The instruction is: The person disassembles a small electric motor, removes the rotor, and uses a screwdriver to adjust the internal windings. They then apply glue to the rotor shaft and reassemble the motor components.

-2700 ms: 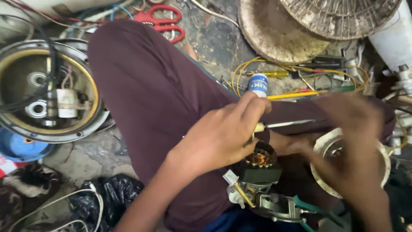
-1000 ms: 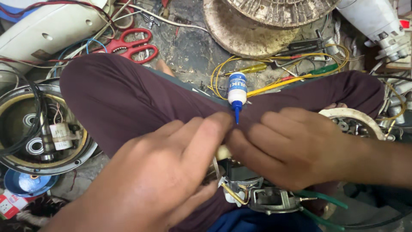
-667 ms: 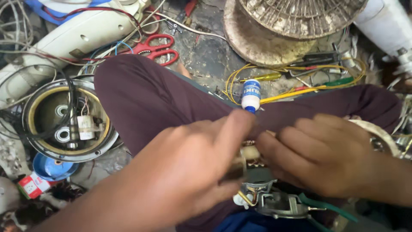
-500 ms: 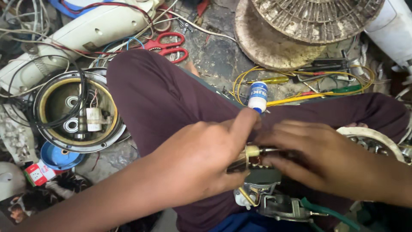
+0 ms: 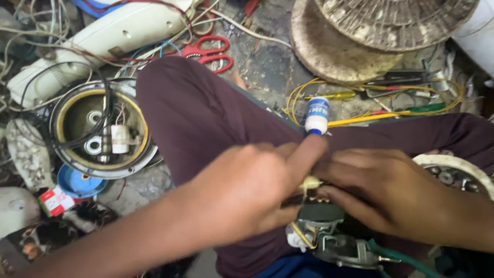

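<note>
My left hand (image 5: 247, 195) and my right hand (image 5: 391, 193) meet over a small fan motor (image 5: 321, 221) resting on my lap, which is covered by maroon trousers (image 5: 206, 118). Fingers of both hands pinch the motor's top, where a pale yellowish part (image 5: 310, 183) shows between them. Below the hands the motor's dark body and grey metal bracket (image 5: 345, 249) with yellow and green wires stick out. A small white and blue bottle (image 5: 316, 116) stands just beyond my knee. The blur hides how the fingers sit on the part.
On the dirty floor lie red scissors (image 5: 208, 51), a round open fan housing (image 5: 100, 134) with wires, a blue lid (image 5: 77, 181), a white plastic casing (image 5: 113, 33), a dusty fan guard (image 5: 355, 36), yellow wires and screwdrivers (image 5: 391, 110), and a white round part (image 5: 453, 167) at right.
The view has shifted a little, showing more of the floor at left. Both hands stayed together on the motor's top, my left forefinger now stretched over the pale part.
</note>
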